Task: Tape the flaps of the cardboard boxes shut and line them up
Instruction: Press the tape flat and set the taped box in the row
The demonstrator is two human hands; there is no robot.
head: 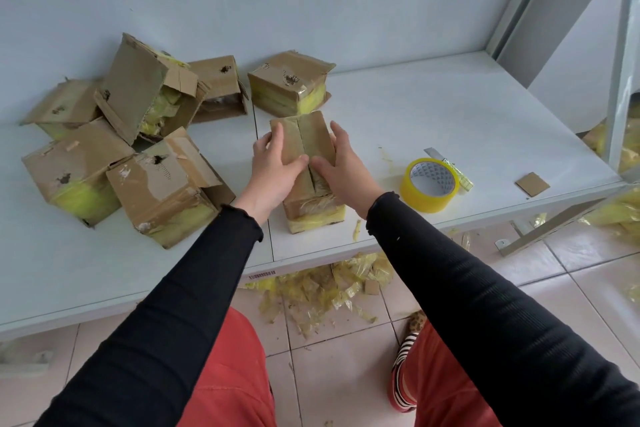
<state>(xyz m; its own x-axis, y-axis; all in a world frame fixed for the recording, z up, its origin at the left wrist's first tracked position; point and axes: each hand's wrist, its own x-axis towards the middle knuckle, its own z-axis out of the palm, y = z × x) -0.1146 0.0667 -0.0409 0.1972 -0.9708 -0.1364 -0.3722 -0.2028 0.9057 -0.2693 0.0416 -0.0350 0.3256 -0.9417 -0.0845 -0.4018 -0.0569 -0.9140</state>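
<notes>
Several battered boxes (114,135) heaped at ten o'clock on the surface (433,107); tape roll (429,185) at three o'clock of the center box (306,163). Left hand (273,166) and right hand (341,168) gripping its sides, thumbs pressing both flaps down.

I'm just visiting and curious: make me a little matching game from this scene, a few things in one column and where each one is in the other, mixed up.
Things:
1. tape roll
2. box with closed flaps
3. pile of boxes
4. torn tape scraps

Places:
A. on the floor under the table edge
B. at the left of the table
C. on the table to the right of the hands
D. between the left hand and right hand

Pairs: 1-C, 2-D, 3-B, 4-A
</notes>
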